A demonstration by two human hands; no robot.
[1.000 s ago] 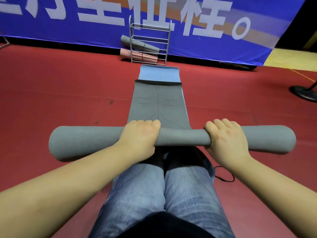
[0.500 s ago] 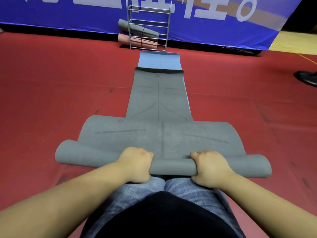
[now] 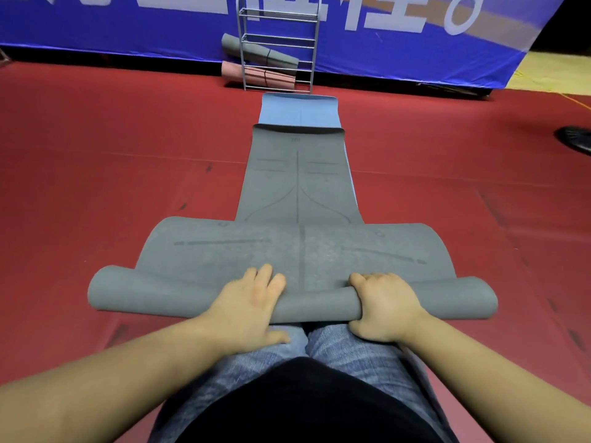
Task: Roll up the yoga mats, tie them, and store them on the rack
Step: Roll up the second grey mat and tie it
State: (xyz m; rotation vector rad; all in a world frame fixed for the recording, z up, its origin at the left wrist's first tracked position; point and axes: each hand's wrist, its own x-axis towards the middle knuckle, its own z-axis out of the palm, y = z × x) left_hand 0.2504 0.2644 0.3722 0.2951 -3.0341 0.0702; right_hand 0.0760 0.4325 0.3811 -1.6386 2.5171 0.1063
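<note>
The red floor (image 3: pixel 96 174) carries everything here, with a blue banner (image 3: pixel 128 30) along its far edge. Running from the near edge toward that far edge lies the grey yoga mat (image 3: pixel 297 187), mostly flat, with a blue mat (image 3: pixel 299 110) showing from under its far end. Just beyond stands the metal rack (image 3: pixel 278 43), already holding a rolled grey mat (image 3: pixel 259 52) and a rolled pink mat (image 3: pixel 256 75) on its lower levels.

At the near end, against the person's knees, the grey mat's edge is turned into a short roll (image 3: pixel 313 306), only begun by the look of it. The left hand (image 3: pixel 249 302) lies over the roll with fingers nearly straight, pressing onto the flat mat ahead, so this grip is open. The right hand (image 3: pixel 383 306) curls tightly around the roll, so this grip is closed on it. Both hands sit near the roll's middle, leaving the two ends unsupported.

Those ends look fatter and looser than the centre. The likely trouble is a slack or coned roll: uneven pressure from one flat hand and one clenched hand could steer it off line, so the edges telescope. The grey mat might also drag the blue one beneath it if they cling. A loose core would make tying harder and the bundle too bulky for the rack.
</note>
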